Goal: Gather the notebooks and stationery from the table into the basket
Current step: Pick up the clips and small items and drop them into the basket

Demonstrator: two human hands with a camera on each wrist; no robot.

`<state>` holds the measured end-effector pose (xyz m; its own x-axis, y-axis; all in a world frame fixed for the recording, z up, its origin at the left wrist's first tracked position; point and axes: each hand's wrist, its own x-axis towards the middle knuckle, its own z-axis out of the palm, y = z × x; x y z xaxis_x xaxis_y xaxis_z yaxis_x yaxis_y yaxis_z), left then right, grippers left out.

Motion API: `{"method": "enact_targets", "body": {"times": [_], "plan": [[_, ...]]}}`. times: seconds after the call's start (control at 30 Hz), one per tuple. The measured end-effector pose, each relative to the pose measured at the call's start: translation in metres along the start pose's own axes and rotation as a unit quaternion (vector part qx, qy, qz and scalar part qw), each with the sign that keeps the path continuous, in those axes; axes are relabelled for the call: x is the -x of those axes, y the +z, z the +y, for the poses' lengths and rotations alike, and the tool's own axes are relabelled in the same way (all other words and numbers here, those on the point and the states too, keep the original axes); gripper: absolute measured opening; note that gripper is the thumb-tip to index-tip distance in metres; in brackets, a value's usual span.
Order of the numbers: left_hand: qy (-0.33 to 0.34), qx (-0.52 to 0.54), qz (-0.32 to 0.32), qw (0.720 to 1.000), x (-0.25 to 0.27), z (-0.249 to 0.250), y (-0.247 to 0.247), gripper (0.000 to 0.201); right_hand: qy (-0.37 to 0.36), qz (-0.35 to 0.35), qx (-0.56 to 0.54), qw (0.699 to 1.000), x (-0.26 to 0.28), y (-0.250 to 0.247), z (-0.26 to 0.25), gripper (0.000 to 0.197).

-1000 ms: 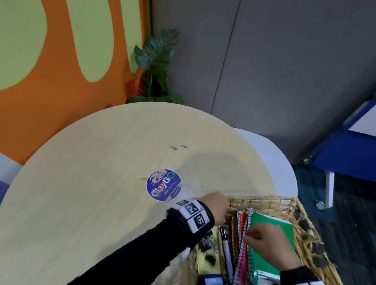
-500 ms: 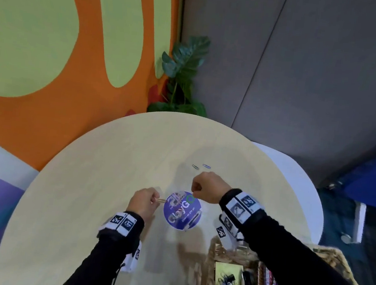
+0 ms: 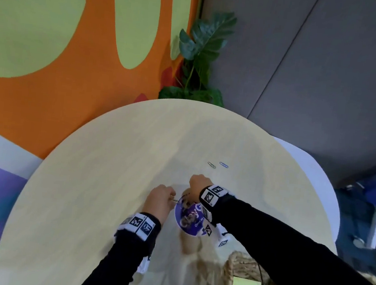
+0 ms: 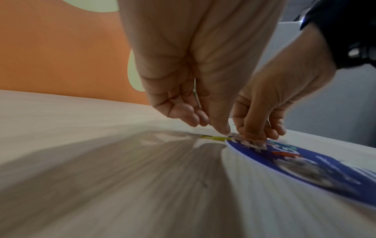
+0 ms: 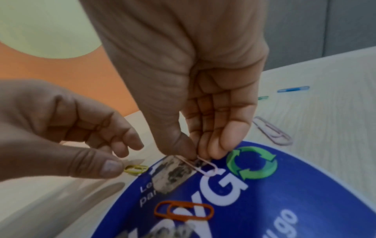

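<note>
Both hands have closed in on the round blue sticker (image 3: 190, 219) since half a second ago, and the camera has tipped so less of the basket (image 3: 236, 267) shows. Far left, an orange wall with pale green shapes (image 3: 32, 21) rises behind the round, pale wood surface (image 3: 83, 201). The left hand (image 3: 161, 203) has its thumb and forefinger nipped on a yellow paper clip (image 5: 135, 169) lying just off the sticker's edge. Beside it the right hand (image 5: 193, 96) pinches a pink paper clip (image 5: 204, 166) on the sticker — an orange clip (image 5: 184, 211) lies nearer the camera, untouched. Further right, three more clips rest on the bare wood: a pale one (image 5: 272, 130), a green one (image 3: 211, 164) and a blue one (image 3: 224, 164). A leafy plant (image 3: 200, 57) stands against grey wall panels (image 3: 318, 63); the basket sits at the lower right.
</note>
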<state>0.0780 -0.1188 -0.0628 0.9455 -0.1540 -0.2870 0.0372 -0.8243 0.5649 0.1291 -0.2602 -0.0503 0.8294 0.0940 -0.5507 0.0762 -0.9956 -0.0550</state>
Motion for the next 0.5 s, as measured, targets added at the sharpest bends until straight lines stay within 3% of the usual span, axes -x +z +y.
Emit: {"method": "enact_targets", "body": {"times": [0.17, 0.3, 0.4, 0.5], "plan": [[0.035, -0.074, -0.055, 0.995, -0.009, 0.007, -0.008, 0.015, -0.009, 0.019, -0.084, 0.996, 0.038, -0.046, 0.007, 0.024], [0.058, -0.119, -0.086, 0.987, -0.018, 0.008, -0.011, 0.015, -0.029, 0.113, -0.152, 0.981, 0.109, -0.09, 0.025, 0.018], [0.082, -0.181, -0.106, 0.974, -0.02, 0.011, -0.011, 0.022, -0.04, 0.176, -0.201, 0.963, 0.188, -0.093, 0.046, 0.012], [0.08, -0.193, -0.098, 0.973, -0.016, 0.021, -0.018, 0.023, -0.028, 0.158, -0.22, 0.962, 0.248, -0.063, 0.067, 0.008]]}}
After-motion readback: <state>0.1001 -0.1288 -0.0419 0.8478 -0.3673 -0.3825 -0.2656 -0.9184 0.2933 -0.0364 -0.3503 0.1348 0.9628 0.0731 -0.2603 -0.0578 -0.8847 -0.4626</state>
